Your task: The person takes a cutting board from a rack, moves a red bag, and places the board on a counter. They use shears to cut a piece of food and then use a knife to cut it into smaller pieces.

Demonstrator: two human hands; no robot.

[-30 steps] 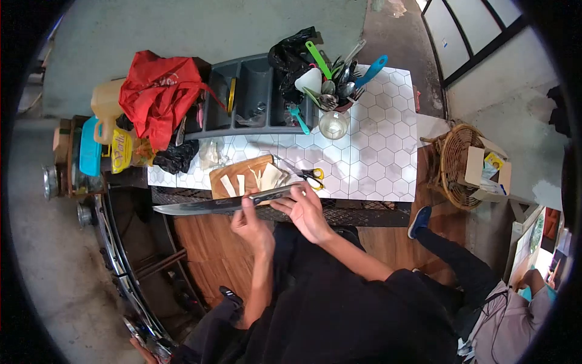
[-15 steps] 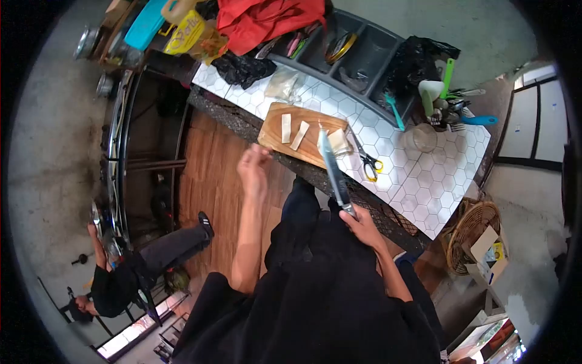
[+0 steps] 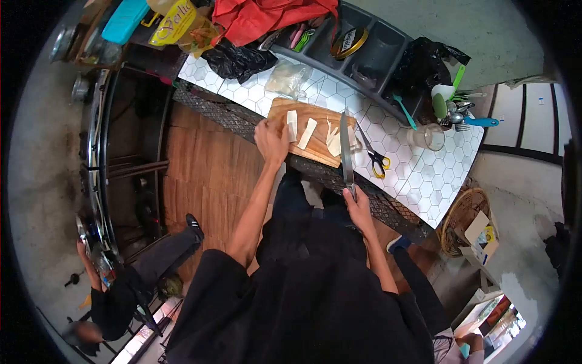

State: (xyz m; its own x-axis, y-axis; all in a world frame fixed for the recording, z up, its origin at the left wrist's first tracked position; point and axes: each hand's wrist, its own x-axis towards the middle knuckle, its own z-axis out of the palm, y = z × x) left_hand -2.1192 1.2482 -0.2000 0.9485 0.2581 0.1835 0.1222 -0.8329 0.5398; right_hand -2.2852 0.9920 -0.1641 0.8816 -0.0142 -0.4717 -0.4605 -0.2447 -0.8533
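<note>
My right hand (image 3: 359,207) is wrapped round the handle of a long knife (image 3: 347,145), blade pointing away from me at the right end of a wooden cutting board (image 3: 315,115). My left hand (image 3: 271,139) is at the board's left edge, fingers bent and loosely apart, fingertips right beside a pale flat strip (image 3: 292,125). A second pale strip (image 3: 307,133) lies to its right. Further right, a small pile of pale thin sheets (image 3: 333,141) is partly hidden by the knife. Scissors with black and yellow handles (image 3: 379,164) lie just right of the board.
A clear plastic bag (image 3: 288,79) and black plastic bag (image 3: 239,62) lie behind the board. A grey divided tray (image 3: 382,51) runs along the back. To the right stand a glass (image 3: 429,138) and several utensils (image 3: 458,112). Another person (image 3: 118,309) is at the far left.
My left hand has moved up and right, from the board's front corner to beside the left strip. The knife has swung more upright, to the board's right end, still in my right hand.
</note>
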